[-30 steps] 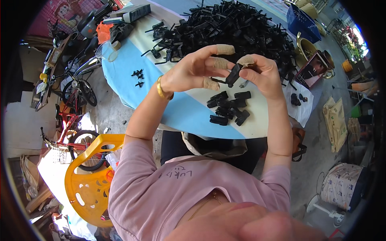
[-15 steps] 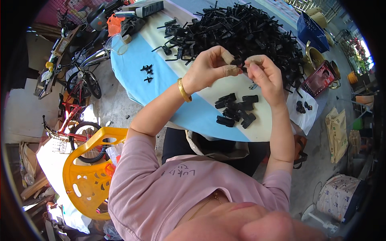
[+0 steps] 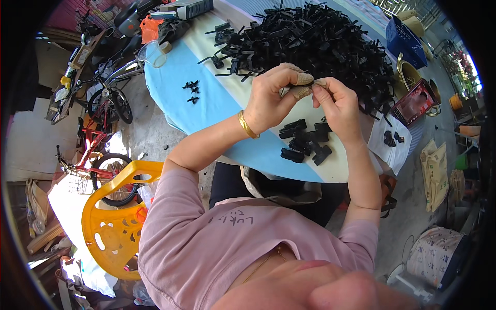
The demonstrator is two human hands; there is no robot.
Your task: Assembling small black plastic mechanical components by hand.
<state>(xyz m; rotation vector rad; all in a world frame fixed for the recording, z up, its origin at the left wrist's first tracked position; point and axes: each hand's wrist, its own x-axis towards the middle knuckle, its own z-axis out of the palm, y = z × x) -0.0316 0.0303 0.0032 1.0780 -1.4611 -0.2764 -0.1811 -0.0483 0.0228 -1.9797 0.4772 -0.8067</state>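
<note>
A black piece (image 3: 309, 83) is held up between the two hands, over the near edge of the big heap of black parts (image 3: 315, 46); fingers cover nearly all of it, so which way it points and how its long axis lies cannot be told. The left hand (image 3: 276, 95) is closed on it, thumb and forefinger nearly together – beige covers on those fingertips – and a gold bracelet (image 3: 247, 125) circles its wrist; the right hand (image 3: 338, 106) comes in from the other side, thumb and forefinger pinched at the same piece, the two hands' fingertips just beside each other.

Below the hands, a small cluster of black blocks (image 3: 302, 142) lies on the striped surface (image 3: 178, 116); the nearest-left block lies roughly sideways, its right end a little nearer the person, while the nearest-right one slants up toward the right; a few tiny black pieces (image 3: 191, 88) lie at the left, on the blue stripe – well apart from the cluster; a phone (image 3: 414, 103) leans at the right.
</note>
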